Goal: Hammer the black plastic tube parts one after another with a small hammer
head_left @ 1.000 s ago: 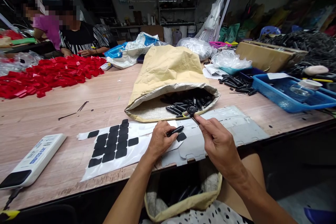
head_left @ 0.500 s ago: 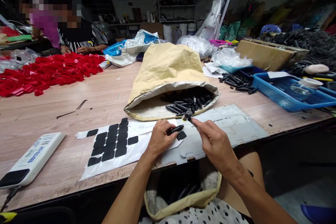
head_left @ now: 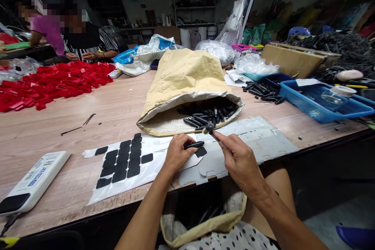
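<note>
My left hand (head_left: 179,152) pinches a short black cylinder (head_left: 194,145), which lies sideways over the grey board (head_left: 252,140). In my right hand (head_left: 238,156) is the handle of a small tool with a dark round head (head_left: 209,127), raised above and right of the cylinder. Just below the cylinder is a single black square sticker (head_left: 200,152). To the left, a white sheet (head_left: 96,192) carries several black square stickers (head_left: 124,158). Beyond my hands an open paper sack (head_left: 187,70) lies on its side, with black cylinders (head_left: 202,119) at its mouth.
Another open sack (head_left: 205,230) is at my lap. A white power bank (head_left: 35,179) rests at left, red parts (head_left: 55,84) behind it. Two people sit at back left. At right are a blue basket (head_left: 319,111), loose black pieces (head_left: 263,91) and a cardboard box (head_left: 293,60).
The black cylinder in my left hand has turned slightly, and the fingers have shifted on it. My right hand and the tool have barely moved. The whole view has shifted slightly.
</note>
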A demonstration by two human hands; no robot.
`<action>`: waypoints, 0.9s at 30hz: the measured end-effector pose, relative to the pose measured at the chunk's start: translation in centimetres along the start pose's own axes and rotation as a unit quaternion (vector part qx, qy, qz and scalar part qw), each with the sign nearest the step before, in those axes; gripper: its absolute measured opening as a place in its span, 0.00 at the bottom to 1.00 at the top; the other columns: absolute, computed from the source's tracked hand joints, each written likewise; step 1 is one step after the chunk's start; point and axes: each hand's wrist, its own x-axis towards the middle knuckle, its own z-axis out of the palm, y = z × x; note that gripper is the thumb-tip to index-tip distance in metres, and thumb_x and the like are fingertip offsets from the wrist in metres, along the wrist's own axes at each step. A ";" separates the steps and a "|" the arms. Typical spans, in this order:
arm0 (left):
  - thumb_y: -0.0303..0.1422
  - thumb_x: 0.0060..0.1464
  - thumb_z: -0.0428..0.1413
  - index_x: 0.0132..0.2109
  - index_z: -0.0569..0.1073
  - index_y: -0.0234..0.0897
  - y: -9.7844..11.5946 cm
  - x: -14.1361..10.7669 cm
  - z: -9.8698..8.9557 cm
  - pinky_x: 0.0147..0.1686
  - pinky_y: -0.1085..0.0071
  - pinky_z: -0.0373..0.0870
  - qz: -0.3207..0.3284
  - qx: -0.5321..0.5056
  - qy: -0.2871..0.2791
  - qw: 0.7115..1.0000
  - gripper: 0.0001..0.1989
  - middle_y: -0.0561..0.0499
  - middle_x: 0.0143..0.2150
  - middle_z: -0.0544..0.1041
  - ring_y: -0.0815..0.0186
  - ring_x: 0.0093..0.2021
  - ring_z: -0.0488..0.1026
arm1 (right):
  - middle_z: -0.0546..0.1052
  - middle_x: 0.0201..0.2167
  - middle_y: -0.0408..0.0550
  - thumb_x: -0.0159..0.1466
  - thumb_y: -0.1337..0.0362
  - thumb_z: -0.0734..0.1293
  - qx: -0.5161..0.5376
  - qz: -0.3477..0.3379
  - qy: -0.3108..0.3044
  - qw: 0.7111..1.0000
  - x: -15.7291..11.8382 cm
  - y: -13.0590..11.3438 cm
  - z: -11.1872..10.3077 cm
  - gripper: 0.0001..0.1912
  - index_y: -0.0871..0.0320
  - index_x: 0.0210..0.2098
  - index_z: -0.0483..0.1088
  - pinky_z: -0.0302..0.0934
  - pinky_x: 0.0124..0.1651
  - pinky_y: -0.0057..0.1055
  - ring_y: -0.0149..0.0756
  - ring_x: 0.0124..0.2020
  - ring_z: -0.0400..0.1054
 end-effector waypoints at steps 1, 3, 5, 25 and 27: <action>0.26 0.50 0.65 0.37 0.78 0.41 0.0 0.0 0.1 0.44 0.65 0.64 -0.003 -0.001 0.003 1.000 0.07 0.53 0.37 0.77 0.60 0.44 0.70 | 0.75 0.38 0.49 0.71 0.66 0.58 0.002 -0.002 0.000 1.000 0.0 -0.1 0.1 0.21 0.52 0.61 0.72 0.68 0.50 0.35 0.37 0.39 0.72; 0.26 0.50 0.65 0.36 0.79 0.41 0.0 0.0 0.1 0.44 0.65 0.64 -0.006 -0.001 0.004 1.000 0.07 0.53 0.37 0.77 0.61 0.44 0.70 | 0.75 0.38 0.49 0.71 0.66 0.58 0.003 -0.007 -0.001 1.000 0.1 -0.3 0.3 0.21 0.52 0.61 0.72 0.68 0.50 0.35 0.36 0.39 0.72; 0.25 0.49 0.65 0.36 0.78 0.41 0.1 0.0 0.1 0.44 0.65 0.64 -0.005 0.001 0.006 1.000 0.07 0.53 0.37 0.77 0.60 0.44 0.70 | 0.75 0.38 0.49 0.72 0.66 0.58 0.003 -0.011 0.002 1.000 0.3 -0.5 0.3 0.21 0.52 0.61 0.72 0.68 0.49 0.35 0.36 0.39 0.72; 0.26 0.51 0.64 0.38 0.79 0.40 0.5 -0.1 -0.3 0.44 0.65 0.65 -0.004 -0.011 0.001 1.000 0.07 0.51 0.38 0.78 0.59 0.44 0.70 | 0.76 0.39 0.47 0.70 0.64 0.59 -0.149 0.035 0.021 0.988 -0.4 3.0 -1.7 0.20 0.49 0.59 0.72 0.59 0.38 0.33 0.37 0.37 0.70; 0.27 0.52 0.63 0.39 0.79 0.40 0.5 -0.1 -0.4 0.45 0.64 0.65 -0.003 -0.019 -0.004 1.000 0.06 0.51 0.39 0.78 0.59 0.45 0.70 | 0.75 0.36 0.47 0.69 0.66 0.61 -0.240 0.032 0.035 0.970 -0.8 4.9 -2.5 0.18 0.51 0.55 0.75 0.57 0.37 0.35 0.39 0.37 0.68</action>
